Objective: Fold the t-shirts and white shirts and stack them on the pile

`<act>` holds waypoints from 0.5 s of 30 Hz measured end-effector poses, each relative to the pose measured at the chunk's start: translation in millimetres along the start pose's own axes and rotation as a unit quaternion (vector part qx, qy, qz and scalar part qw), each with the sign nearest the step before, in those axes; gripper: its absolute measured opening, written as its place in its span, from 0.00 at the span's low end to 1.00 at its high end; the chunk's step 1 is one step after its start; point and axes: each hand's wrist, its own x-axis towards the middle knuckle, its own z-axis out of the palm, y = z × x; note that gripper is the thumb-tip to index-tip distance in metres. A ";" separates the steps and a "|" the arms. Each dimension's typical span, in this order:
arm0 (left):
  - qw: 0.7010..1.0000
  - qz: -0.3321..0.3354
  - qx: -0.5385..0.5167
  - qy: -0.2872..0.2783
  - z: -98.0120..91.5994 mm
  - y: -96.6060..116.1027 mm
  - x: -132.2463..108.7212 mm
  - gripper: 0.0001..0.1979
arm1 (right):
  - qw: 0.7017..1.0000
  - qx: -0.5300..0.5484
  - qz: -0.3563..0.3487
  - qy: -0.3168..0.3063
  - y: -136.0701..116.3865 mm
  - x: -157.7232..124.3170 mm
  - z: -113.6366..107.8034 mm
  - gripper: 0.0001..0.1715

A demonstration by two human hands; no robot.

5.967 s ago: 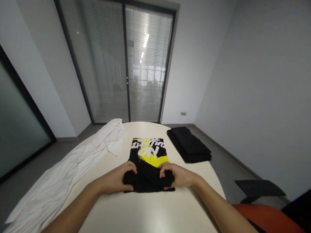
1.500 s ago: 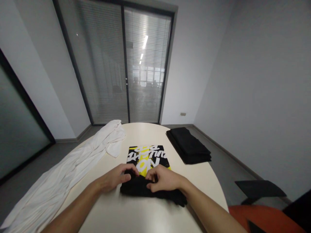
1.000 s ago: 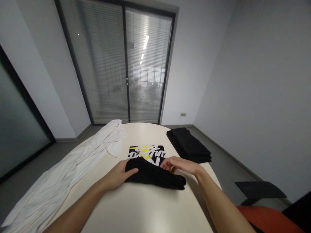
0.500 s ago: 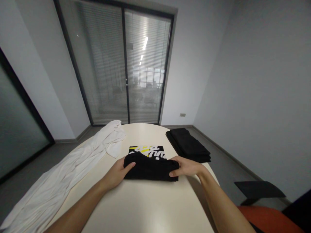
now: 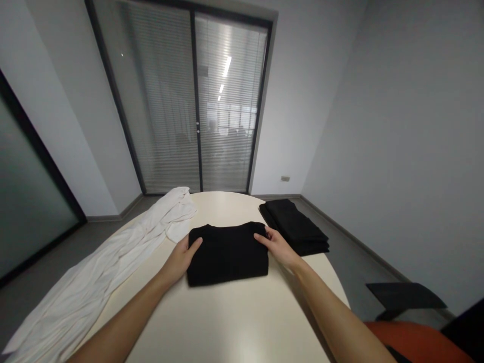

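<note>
I see my left hand [image 5: 180,257] and right hand [image 5: 277,245] lying open and flat against the sides of the folded black T-shirt [image 5: 227,251]. It rests mid-worktop [image 5: 234,322], between a white garment [image 5: 113,257] and a stack of black clothes [image 5: 295,227].

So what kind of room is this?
Probably an office meeting room: a big rounded table, tall glass doors with blinds, and a chair at the table's edge.

Cream bench [image 5: 234,322], far end rounded. Centre: folded black garment [image 5: 227,254], lying flat. Left: long crumpled white cloth [image 5: 113,257] running along the edge, its far end just beside the garment. Far right edge: stack of folded black cloth [image 5: 297,229], near the garment but apart from it.
</note>
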 end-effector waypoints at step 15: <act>0.979 0.081 0.179 0.056 9.6 -47.6 4.1 0.32 | 0.981 -0.149 0.017 0.122 57.5 19.6 -2.7 0.30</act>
